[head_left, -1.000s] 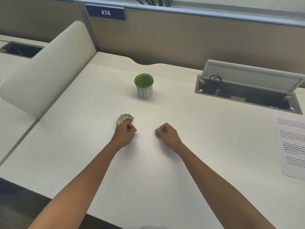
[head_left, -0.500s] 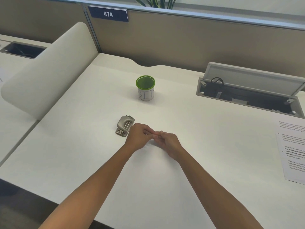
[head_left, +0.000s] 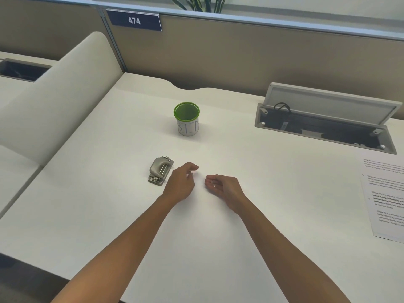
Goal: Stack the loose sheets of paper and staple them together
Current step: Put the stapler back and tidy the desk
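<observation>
Two bare forearms reach across a smooth, matte white desk (head_left: 262, 193), the left hand (head_left: 180, 185) hovering with its fingers loosely spread and holding nothing, the right hand (head_left: 223, 186) turned palm-up with fingers gently curled around a tiny pale speck too small to identify. Just beside the left hand lies a small stapler (head_left: 160, 170) of dull grey metal, blocky with rounded corners and two bright rods along its top, flat on the desk and touched by neither hand. The printed sheets of paper (head_left: 384, 197), white with dark blocks of text, lie well apart at the desk's right edge, partly cut off by the frame. Farther back stands a cylindrical cup (head_left: 187, 119) with a green mesh rim and a white band bearing blue handwritten letters. To the right, a grey hinged cable hatch (head_left: 328, 119) stands propped open, dark wiring visible inside. A curved cream divider (head_left: 56, 92) rises at the left, and a tan fabric partition (head_left: 240, 55) with a metal top rail closes the rear, carrying a navy plate (head_left: 134, 20) reading 474; plant leaves (head_left: 203, 3) show above it.
</observation>
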Motion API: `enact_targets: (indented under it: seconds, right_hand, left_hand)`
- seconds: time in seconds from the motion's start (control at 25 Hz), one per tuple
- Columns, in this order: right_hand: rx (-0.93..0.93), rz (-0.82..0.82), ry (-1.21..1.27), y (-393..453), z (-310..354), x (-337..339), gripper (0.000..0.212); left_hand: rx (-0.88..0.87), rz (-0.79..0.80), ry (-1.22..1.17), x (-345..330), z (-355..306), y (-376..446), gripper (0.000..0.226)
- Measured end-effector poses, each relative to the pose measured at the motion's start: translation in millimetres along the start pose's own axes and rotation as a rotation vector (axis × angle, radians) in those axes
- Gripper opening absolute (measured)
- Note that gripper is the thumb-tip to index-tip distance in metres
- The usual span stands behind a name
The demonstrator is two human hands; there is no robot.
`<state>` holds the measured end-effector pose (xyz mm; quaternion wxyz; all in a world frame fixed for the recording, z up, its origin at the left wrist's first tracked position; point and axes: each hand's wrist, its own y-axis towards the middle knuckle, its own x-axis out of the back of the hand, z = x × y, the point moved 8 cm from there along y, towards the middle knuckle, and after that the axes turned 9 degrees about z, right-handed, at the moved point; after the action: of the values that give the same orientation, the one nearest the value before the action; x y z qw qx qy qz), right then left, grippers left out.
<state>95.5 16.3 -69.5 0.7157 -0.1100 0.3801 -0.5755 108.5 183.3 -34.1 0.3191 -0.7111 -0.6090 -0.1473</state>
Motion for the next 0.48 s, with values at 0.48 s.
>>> enact_targets:
  seconds: [0.48]
  right_hand:
    - [0.17, -0.085, 0.007, 31, 99, -7, 0.029]
  left_hand:
    - [-0.244, 0.057, 0.655, -65, 7, -2, 0.07]
